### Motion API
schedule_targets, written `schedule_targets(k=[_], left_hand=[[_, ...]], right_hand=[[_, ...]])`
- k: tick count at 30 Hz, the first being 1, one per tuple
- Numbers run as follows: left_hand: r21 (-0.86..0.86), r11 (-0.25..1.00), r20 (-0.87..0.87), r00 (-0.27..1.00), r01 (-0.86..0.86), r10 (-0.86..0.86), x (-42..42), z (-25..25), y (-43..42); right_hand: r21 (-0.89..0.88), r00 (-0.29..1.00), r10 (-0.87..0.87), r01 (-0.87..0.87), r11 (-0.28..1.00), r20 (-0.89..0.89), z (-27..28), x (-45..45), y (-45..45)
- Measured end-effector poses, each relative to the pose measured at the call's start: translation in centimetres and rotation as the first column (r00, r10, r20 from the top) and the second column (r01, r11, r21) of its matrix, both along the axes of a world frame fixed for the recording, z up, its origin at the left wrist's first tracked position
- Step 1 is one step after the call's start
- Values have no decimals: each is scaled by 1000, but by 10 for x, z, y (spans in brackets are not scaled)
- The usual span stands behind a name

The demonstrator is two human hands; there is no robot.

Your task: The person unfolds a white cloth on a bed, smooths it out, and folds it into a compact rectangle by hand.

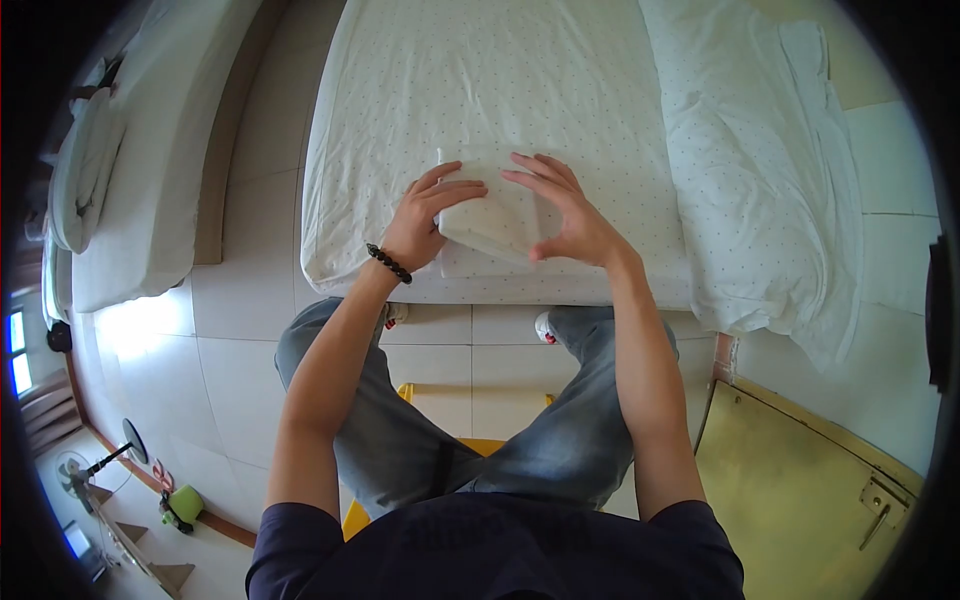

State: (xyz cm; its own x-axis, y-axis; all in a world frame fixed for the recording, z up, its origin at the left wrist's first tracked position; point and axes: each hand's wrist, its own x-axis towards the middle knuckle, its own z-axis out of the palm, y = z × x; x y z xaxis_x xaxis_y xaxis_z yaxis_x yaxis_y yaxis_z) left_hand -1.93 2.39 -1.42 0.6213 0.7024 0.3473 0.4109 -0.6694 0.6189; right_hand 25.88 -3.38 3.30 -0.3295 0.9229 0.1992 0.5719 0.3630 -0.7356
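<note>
A white dotted cloth [490, 228], partly folded, lies on the dotted sheet of the bed [500, 80] close to its near edge. My left hand [425, 215], with a dark beaded bracelet at the wrist, rests on the left side of the cloth, its fingers spread over the fold. On the right side, my right hand [575, 220] has its fingers apart, the thumb near the lower right corner of the fold. Whether that thumb touches the cloth I cannot tell.
A rumpled white quilt [750, 180] covers the bed's right side. Another bed [150, 150] stands at the left across a tiled floor [250, 230]. My legs straddle a yellow stool [482, 446]. A yellowish door [790, 490] is at the lower right.
</note>
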Motion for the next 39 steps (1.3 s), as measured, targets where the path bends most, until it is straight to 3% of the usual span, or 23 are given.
schedule_targets(k=[2, 7, 12, 16, 17, 22, 26, 27, 30, 32, 35, 37, 39], left_hand=[[-78, 997, 73, 997, -14, 19, 2, -1, 2], [-164, 985, 185, 980, -45, 76, 5, 5, 1], [-44, 999, 64, 998, -10, 13, -1, 9, -2], [214, 974, -218, 976, 76, -28, -11, 7, -12], [214, 974, -218, 976, 74, -26, -13, 5, -12], [121, 992, -127, 992, 33, -18, -15, -7, -9], [3, 988, 67, 986, -156, 156, -3, -14, -8], [3, 988, 66, 986, -155, 155, 0, -14, -8], [-257, 880, -87, 917, -398, 389, 11, -13, -5], [-330, 813, -150, 877, -480, 457, 15, -11, -5], [-555, 661, -87, 826, -505, 557, 22, 4, -4], [-625, 600, -73, 802, -500, 592, 23, 4, -5], [-495, 683, -81, 811, -537, 579, 22, 0, -2]], right_hand=[[-45, 999, 40, -41, 998, -33, 6, -1, -4], [92, 951, -175, 156, 983, 255, 11, -11, -15], [217, 962, -111, 56, 975, 250, -5, -11, -5], [62, 961, -10, -8, 998, 277, -15, -2, -8], [62, 961, -8, -10, 998, 277, -18, -1, -9], [115, 992, -54, 40, 993, 118, -26, -2, -10], [-315, 889, -407, 332, 889, -210, -33, -8, -4], [-315, 888, -408, 333, 889, -211, -29, -10, -2], [-383, 897, -442, 402, 832, -20, -19, -16, 7], [-402, 896, -443, 422, 813, 46, -19, -22, 11], [-316, 859, -498, 508, 801, 119, -29, -28, 12], [-287, 845, -516, 534, 795, 143, -35, -30, 12], [-161, 823, -553, 568, 807, 130, -40, -33, 14]])
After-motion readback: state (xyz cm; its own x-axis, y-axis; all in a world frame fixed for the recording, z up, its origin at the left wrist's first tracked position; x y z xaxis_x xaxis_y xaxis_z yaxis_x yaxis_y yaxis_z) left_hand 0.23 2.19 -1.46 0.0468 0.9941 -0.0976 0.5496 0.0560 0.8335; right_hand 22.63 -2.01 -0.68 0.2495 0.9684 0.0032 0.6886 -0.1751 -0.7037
